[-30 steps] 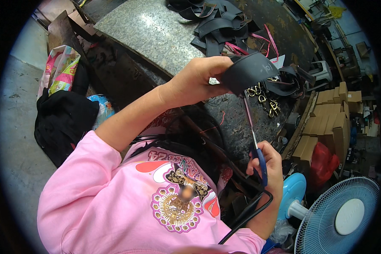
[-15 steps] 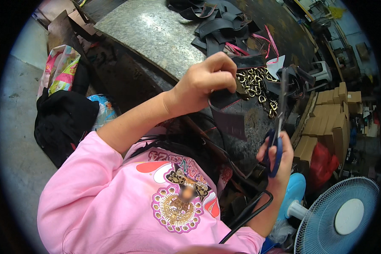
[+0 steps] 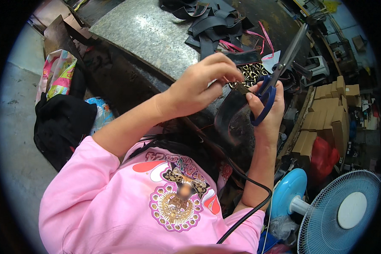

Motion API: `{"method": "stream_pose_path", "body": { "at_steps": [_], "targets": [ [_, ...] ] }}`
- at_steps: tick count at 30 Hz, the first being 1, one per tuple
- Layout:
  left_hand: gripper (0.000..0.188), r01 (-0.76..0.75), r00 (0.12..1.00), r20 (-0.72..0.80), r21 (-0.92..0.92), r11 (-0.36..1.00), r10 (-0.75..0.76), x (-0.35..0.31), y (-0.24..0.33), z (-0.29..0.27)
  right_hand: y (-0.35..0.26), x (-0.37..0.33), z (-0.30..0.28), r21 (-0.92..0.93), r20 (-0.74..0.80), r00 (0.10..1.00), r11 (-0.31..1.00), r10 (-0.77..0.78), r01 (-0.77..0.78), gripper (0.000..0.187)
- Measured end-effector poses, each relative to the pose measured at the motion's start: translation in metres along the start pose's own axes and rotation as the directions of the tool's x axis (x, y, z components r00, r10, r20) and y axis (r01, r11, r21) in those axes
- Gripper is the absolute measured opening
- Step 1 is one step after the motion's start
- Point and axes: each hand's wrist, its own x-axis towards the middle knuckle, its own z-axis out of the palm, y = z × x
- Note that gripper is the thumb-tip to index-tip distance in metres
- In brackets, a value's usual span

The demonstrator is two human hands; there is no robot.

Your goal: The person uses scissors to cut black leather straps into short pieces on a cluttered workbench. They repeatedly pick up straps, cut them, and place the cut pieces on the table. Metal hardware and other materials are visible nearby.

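My right hand [image 3: 268,103] grips the blue-handled scissors [image 3: 270,89], whose long blades point up and away. Its thumb and fingers also pinch the end of a black strap [image 3: 232,113], which hangs in a curve below. A dull brass-coloured metal fitting [image 3: 241,88] shows at that pinched end, between the two hands. My left hand [image 3: 201,88] is just left of the fitting, its fingers curled and their tips close to it. Whatever those fingertips hold is hidden or too small to make out.
Brass-coloured metal clips [image 3: 250,75] lie heaped on the worktable [image 3: 133,38] beyond my hands. Black straps [image 3: 213,24] and a pink ribbon [image 3: 264,36] lie farther back. Cardboard boxes [image 3: 326,111] stand at right, a fan [image 3: 340,211] at lower right. A black cable [image 3: 258,185] crosses my right forearm.
My right hand with the scissors has moved up and in to the strap, and now pinches its end. The strap has swung, and my left fingers have loosened from their fist around it.
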Motion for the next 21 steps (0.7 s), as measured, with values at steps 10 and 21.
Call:
{"method": "stream_pose_path", "body": {
  "at_steps": [10,21],
  "targets": [
    [0.013,0.389,0.921,0.06,-0.138,0.911,-0.384,0.007,-0.003,0.008,0.0,-0.007,0.001,-0.178,-0.066,0.996,0.983,-0.056,0.044,0.034],
    [0.012,0.554,0.83,0.186,-0.392,0.734,-0.527,0.002,0.0,0.016,0.0,-0.004,0.006,-0.28,-0.076,0.994,0.959,-0.074,0.05,0.036]
  ]
}}
